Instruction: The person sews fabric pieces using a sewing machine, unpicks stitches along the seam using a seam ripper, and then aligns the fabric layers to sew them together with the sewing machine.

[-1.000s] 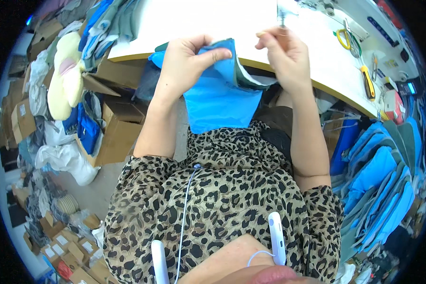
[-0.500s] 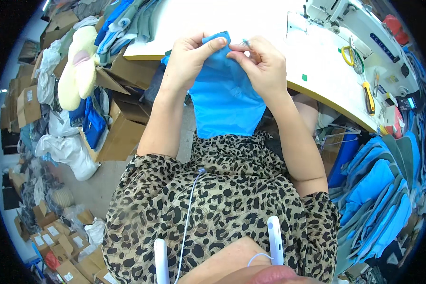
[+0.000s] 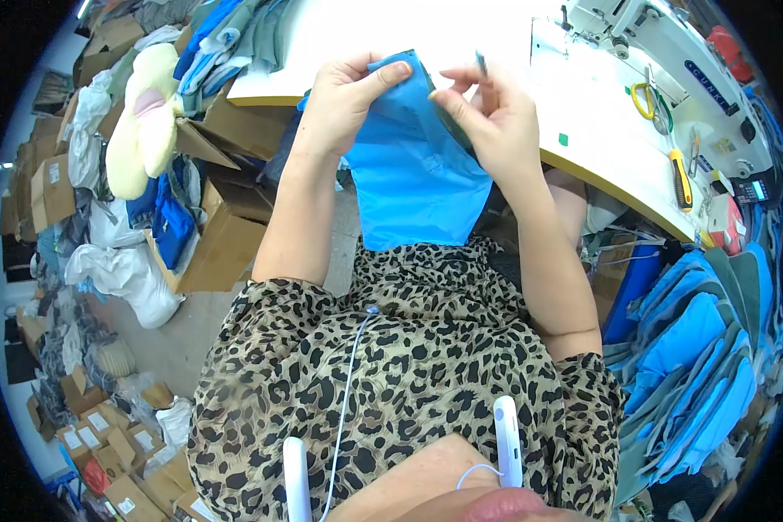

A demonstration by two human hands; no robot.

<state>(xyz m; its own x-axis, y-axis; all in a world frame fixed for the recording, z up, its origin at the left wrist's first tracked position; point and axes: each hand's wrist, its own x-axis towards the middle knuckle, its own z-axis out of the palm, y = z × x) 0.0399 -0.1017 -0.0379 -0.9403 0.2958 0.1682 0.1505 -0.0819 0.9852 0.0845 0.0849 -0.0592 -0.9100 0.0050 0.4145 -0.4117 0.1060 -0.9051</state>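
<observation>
A blue fabric piece (image 3: 422,196) with a dark green edge hangs in front of me, its lower end reaching my lap. My left hand (image 3: 344,97) is closed on its top corner, thumb pressed over the cloth. At the right edge of the same piece, my right hand (image 3: 496,117) has its thumb and forefinger on the dark border. A small thin teal thing (image 3: 481,63) sticks up from between the right fingers; its kind is too small to make out.
A white sewing machine (image 3: 670,74) stands on the white table (image 3: 365,30) at right, with yellow-handled scissors (image 3: 642,100) and a yellow-and-black screwdriver (image 3: 679,178). Blue and grey cut pieces (image 3: 687,365) are stacked lower right. Cardboard boxes (image 3: 222,248) and a pale-yellow plush piece (image 3: 143,130) lie left.
My right hand has moved slightly right and up, away from my left, and the dark green edge now shows between them. My left hand keeps its hold on the top corner.
</observation>
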